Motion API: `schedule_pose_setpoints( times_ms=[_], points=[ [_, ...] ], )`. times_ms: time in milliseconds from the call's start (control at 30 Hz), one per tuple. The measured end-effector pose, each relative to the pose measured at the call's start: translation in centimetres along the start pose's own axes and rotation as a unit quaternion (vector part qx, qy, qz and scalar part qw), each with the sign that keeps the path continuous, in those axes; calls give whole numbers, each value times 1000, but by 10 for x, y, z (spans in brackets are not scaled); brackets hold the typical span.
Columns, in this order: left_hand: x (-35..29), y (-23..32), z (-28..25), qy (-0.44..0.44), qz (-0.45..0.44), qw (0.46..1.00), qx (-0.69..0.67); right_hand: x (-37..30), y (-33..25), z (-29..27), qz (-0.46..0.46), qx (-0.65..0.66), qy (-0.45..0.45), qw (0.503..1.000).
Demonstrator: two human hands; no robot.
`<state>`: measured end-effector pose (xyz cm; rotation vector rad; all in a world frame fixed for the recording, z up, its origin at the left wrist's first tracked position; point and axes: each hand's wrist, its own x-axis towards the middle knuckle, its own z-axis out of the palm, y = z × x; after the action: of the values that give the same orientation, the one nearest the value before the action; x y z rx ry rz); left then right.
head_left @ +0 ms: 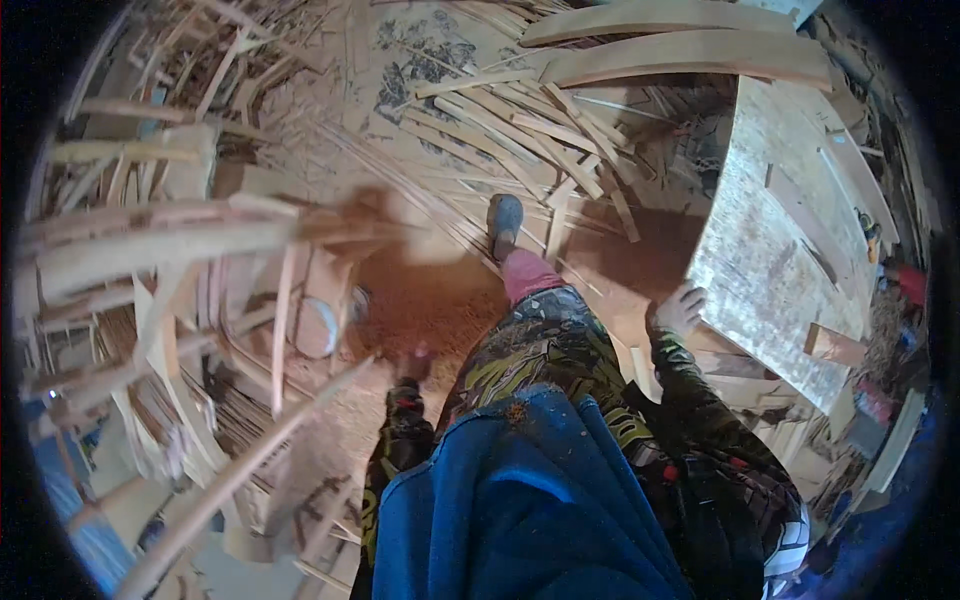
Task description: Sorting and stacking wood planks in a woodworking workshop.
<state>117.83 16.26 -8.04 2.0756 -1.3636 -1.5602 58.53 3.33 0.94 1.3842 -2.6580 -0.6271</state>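
My right hand (677, 309) rests at the left edge of a pale, worn work board (745, 255), fingers apart and touching its rim, holding nothing I can see. My left hand (416, 362) hangs low beside my left leg, over reddish sawdust. It is dark and blurred, so its fingers cannot be made out. Near it is the end of a long wooden pole (240, 468) that slants down to the lower left; whether they touch is unclear. On the board lie a wood strip (797, 208) and a short wood block (834, 345).
Loose wood strips (520, 130) cover the floor ahead of my shoe (505, 220). Two long curved planks (680, 57) lie at the far right. Wooden frames and curved pieces (165, 250) crowd the left side. A yellow-and-black tool (870, 235) sits at the board's far right edge.
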Motion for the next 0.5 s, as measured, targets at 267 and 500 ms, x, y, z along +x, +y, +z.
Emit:
schedule_pose_setpoints(
  times_ms=[267,500],
  points=[
    [193,103,-93,-37,247,866,433,33,-59,46,173,-161,78,969],
    [338,251,-212,39,9,999,23,109,-138,2,76,-53,34,995]
  ],
)
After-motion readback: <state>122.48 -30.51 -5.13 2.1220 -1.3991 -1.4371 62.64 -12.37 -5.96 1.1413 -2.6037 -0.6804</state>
